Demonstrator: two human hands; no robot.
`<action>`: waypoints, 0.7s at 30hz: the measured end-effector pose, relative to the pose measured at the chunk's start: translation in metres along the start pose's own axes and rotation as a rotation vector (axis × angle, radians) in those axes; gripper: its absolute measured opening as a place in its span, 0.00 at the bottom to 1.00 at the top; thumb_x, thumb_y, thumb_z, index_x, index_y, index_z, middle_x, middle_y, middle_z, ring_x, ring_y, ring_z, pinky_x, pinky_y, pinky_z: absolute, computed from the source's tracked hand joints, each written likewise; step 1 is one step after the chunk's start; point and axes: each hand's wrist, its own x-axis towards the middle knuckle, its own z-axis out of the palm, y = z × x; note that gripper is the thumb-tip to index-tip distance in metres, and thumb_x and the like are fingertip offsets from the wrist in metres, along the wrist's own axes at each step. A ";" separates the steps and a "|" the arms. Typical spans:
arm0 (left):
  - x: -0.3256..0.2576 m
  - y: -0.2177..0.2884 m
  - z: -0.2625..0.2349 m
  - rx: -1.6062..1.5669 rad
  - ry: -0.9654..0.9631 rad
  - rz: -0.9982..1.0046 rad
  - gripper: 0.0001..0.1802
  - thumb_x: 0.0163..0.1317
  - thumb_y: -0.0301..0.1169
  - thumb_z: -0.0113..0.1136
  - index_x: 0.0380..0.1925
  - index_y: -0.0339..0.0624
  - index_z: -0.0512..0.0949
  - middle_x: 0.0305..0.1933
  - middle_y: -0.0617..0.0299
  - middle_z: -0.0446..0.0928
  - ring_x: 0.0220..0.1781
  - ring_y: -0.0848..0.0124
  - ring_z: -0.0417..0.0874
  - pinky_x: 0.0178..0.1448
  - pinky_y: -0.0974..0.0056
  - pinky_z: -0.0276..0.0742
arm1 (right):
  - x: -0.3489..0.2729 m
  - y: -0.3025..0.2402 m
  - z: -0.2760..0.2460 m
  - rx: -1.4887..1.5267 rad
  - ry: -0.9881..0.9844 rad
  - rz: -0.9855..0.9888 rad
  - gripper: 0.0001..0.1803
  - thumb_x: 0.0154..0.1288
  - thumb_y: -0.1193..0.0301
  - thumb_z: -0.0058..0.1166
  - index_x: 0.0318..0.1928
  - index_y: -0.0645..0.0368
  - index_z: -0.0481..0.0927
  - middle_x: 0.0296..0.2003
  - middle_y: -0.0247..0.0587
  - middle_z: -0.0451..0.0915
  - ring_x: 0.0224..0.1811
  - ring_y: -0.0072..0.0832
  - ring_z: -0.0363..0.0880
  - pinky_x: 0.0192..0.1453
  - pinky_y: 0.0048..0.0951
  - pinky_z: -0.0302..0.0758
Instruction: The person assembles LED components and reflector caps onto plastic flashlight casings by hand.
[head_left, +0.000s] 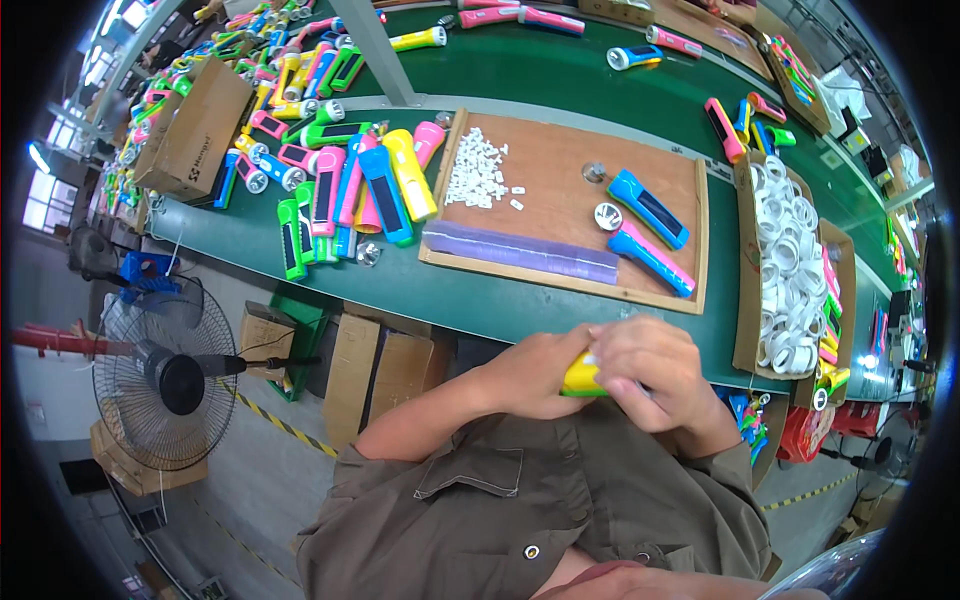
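Note:
Close to my chest, both hands are closed around a yellow and green flashlight (pixel 580 377). My left hand (pixel 530 375) wraps its body, and my right hand (pixel 655 368) covers the other end, hiding much of it. Just beyond my hands lies a wooden tray (pixel 703 235) on the green bench. Inside it are a blue flashlight (pixel 650 212), a blue and pink flashlight (pixel 652 260), a clear reflector piece (pixel 594 172), a pile of small white parts (pixel 478 170) and a purple strip (pixel 520 256) along the near edge.
Several colourful flashlight bodies (pixel 383 190) crowd the bench left of the tray. At the right stands a cardboard box (pixel 747 250) filled with white rings (pixel 788 255). A tilted carton (pixel 205 130) sits far left. On the floor at left is a fan (pixel 182 385).

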 end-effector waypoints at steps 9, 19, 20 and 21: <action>0.003 -0.014 0.008 0.000 -0.173 -0.290 0.26 0.46 0.30 0.65 0.49 0.39 0.74 0.39 0.48 0.81 0.45 0.53 0.83 0.50 0.56 0.77 | 0.001 -0.001 0.011 -0.068 0.050 0.119 0.06 0.64 0.75 0.50 0.35 0.63 0.80 0.33 0.51 0.80 0.37 0.45 0.79 0.42 0.41 0.76; 0.059 -0.010 -0.016 0.314 0.249 -0.130 0.20 0.48 0.31 0.65 0.40 0.33 0.73 0.31 0.41 0.80 0.31 0.43 0.81 0.38 0.48 0.77 | 0.021 0.083 -0.022 0.910 0.268 0.620 0.38 0.77 0.42 0.23 0.56 0.63 0.75 0.50 0.42 0.79 0.55 0.33 0.78 0.61 0.34 0.73; 0.059 -0.007 -0.016 0.313 0.238 -0.125 0.20 0.48 0.31 0.65 0.40 0.33 0.73 0.31 0.41 0.80 0.31 0.43 0.81 0.38 0.48 0.77 | 0.016 0.084 -0.026 0.906 0.280 0.623 0.38 0.77 0.42 0.23 0.56 0.63 0.75 0.50 0.42 0.79 0.55 0.33 0.78 0.61 0.34 0.73; 0.057 -0.002 -0.015 0.145 0.158 -0.168 0.19 0.50 0.30 0.65 0.41 0.34 0.73 0.28 0.50 0.78 0.26 0.55 0.80 0.32 0.56 0.75 | 0.014 0.084 -0.029 0.925 0.262 0.577 0.38 0.77 0.42 0.23 0.56 0.63 0.75 0.50 0.43 0.79 0.55 0.33 0.77 0.62 0.34 0.72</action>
